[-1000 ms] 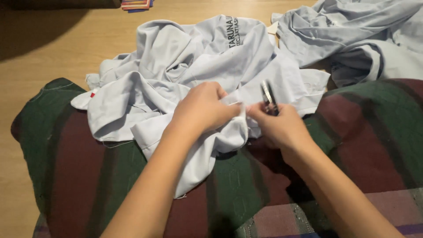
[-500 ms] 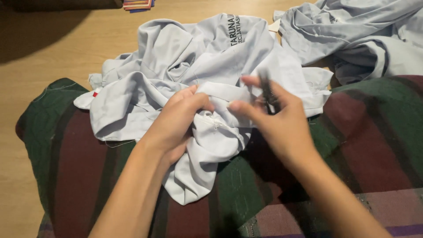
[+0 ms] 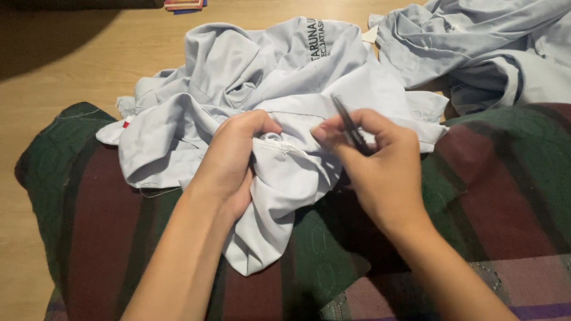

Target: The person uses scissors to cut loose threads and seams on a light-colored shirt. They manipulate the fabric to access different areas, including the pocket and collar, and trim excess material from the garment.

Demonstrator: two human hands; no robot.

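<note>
Two bare hands work at a pale grey shirt (image 3: 285, 89) heaped across a person's lap, which is draped in a dark green and maroon striped cloth (image 3: 493, 178). The left hand (image 3: 229, 160) is closed on a bunched fold of the shirt, thumb and fingers pinching the fabric beside a short run of puckered seam (image 3: 276, 144). The right hand (image 3: 380, 163) grips a slim dark tool (image 3: 351, 128), held tilted between thumb and fingers, its upper end rising clear of the knuckles; what kind of tool it is cannot be told. The two hands sit close together, with the seam between them. One end of the shirt hangs down over the cloth below the left wrist, while the rest spreads onto the wooden floor (image 3: 77, 65) beyond the knees. A second grey garment (image 3: 493, 47) lies crumpled at upper right, just beside the first. Small coloured items (image 3: 184, 5) rest on the floor at the top edge.
</note>
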